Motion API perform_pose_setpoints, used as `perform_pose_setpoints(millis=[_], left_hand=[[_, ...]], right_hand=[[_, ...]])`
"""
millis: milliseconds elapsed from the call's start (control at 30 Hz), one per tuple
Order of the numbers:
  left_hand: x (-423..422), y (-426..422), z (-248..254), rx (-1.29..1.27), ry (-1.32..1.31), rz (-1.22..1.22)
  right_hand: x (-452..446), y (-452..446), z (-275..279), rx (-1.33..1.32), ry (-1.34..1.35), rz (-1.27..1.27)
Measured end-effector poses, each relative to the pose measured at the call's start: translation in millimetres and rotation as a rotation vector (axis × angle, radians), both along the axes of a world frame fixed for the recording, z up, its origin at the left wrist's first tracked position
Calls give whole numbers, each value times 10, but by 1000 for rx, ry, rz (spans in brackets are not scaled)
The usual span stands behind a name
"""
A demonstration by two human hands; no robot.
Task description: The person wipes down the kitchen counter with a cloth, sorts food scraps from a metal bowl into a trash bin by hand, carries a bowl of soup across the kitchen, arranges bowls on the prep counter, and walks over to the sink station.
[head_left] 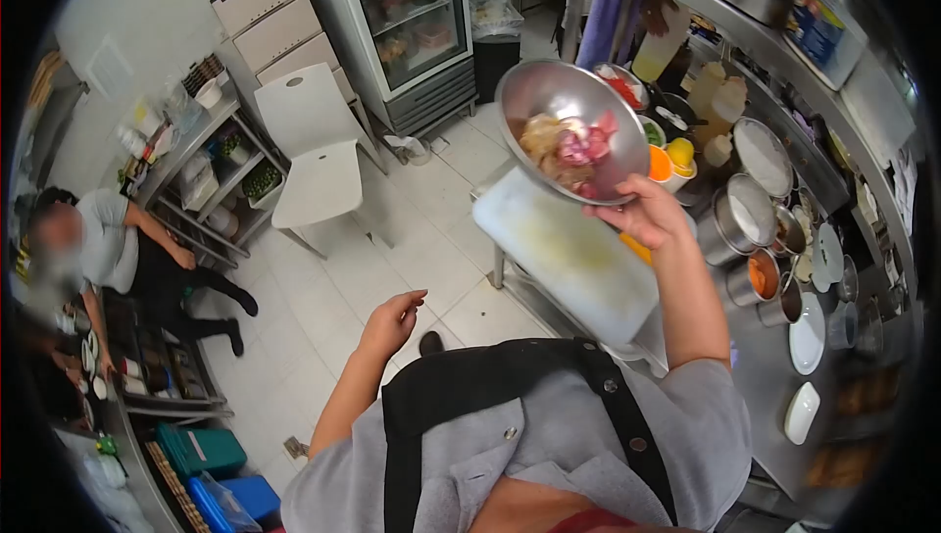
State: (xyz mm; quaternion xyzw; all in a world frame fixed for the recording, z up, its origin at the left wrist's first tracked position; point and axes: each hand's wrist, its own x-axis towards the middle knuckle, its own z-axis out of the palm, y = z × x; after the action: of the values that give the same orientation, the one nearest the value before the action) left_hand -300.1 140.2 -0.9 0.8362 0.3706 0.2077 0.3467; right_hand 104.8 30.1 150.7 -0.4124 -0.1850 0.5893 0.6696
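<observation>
My right hand (649, 214) grips the rim of a steel mixing bowl (534, 92), thumb over the edge and fingers underneath. The bowl is tilted towards me, and in it lie pinkish-red pieces (583, 146) and pale brownish food (541, 139), whose kind I cannot make out. Beneath the bowl is a white cutting board (578, 273) with a yellowish stain. A yellow-orange handle or strip (637, 247) shows partly behind my right hand. My left hand (392, 322) hangs over the floor with loosely bent fingers and nothing in it.
Steel pots (745, 215), an orange-filled container (659, 165), bottles (727, 102) and white plates (807, 334) crowd the counter on the right. A white chair (319, 180) stands before a glass-door fridge (417, 24). At the left, a person (108, 239) reaches towards a work counter.
</observation>
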Motion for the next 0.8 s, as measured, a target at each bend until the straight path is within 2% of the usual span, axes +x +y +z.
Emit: perform_pose_setpoints(millis=[133, 233, 300, 367, 433, 567, 667, 800], left_hand=[[-415, 759, -79, -25, -43, 26], [-630, 1245, 62, -54, -29, 39], [-771, 1603, 7, -91, -23, -27], [-876, 1987, -62, -182, -37, 13], [-891, 2386, -133, -165, -15, -26], [-627, 3031, -152, -174, -81, -15], [-327, 3593, -165, -84, -48, -65], [193, 4196, 68, -55, 38, -97]], right_hand=[[-524, 933, -195, 26, 24, 10], [-770, 1584, -182, 60, 10, -67], [-822, 1947, -223, 110, 77, -118], [-814, 2296, -257, 99, 123, -191], [-725, 2593, -263, 89, 165, -236], [-467, 3220, -364, 71, 135, -274], [-173, 3733, -478, 52, 19, -390], [388, 4486, -740, 33, 84, -461]])
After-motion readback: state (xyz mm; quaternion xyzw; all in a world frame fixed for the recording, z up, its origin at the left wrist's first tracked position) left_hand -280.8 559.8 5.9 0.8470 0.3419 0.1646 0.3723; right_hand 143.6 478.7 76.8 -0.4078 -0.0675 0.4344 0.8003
